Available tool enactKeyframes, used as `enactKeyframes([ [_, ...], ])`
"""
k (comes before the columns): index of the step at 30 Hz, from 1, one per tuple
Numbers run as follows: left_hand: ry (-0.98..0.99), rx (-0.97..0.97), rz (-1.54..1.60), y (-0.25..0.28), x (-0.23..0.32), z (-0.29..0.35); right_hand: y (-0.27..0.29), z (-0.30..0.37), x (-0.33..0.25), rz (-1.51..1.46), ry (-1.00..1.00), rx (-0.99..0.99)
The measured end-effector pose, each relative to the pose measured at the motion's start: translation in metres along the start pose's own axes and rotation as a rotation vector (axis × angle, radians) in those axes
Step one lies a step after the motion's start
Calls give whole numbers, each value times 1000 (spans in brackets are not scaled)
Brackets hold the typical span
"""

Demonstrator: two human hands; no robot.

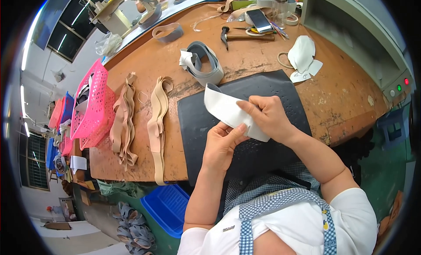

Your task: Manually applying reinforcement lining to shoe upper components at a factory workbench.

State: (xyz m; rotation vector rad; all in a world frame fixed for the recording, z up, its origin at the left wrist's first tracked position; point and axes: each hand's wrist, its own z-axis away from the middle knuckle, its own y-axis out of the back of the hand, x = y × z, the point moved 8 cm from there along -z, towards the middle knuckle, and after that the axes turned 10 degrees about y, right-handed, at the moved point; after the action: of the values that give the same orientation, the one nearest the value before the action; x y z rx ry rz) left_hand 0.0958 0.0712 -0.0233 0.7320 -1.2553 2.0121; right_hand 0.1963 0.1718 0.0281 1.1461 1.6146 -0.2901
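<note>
White strip (222, 106) in left hand (222, 144) and right hand (271, 117)

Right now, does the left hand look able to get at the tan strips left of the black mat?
Probably yes: the tan strips lie uncovered, and nothing upright seems to stand between. The left hand would likely need to release the white piece first.

Wht strip (224, 105), grey rev. showing @ curled far end, abv blk mat (193, 123).

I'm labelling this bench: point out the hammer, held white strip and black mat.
Hammer (241, 37), head view: wooden handle.
Held white strip (229, 108), head view: broad face.
Black mat (197, 134), head view: bare left part.
</note>
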Motion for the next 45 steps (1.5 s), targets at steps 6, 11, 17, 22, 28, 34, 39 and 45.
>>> enactKeyframes([
  [6, -64, -25, 6, -4, 6, 1, -5, 3, 21, -108, -27, 206],
  [11, -270, 161, -60, -4, 5, 9, -17, 4, 11, -28, -7, 238],
  [17, -204, 161, 141, 10, 1, 8, -32, 5, 26, -555, -190, 212],
  [22, -275, 164, 34, 32, 14, 15, -44, 11, 27, -824, -374, 39],
  [28, -183, 114, 91, 25, 6, 14, -39, 26, 19, -536, -203, -249],
  [34, -158, 135, -131, 24, 2, 9, -35, 13, 20, -301, -232, -310],
  [39, -131, 109, -178, 18, 6, 11, -36, 9, 38, -421, -265, -154],
  [45, -176, 106, 46, 25, 14, 16, -36, 26, 18, -391, -313, -370],
])
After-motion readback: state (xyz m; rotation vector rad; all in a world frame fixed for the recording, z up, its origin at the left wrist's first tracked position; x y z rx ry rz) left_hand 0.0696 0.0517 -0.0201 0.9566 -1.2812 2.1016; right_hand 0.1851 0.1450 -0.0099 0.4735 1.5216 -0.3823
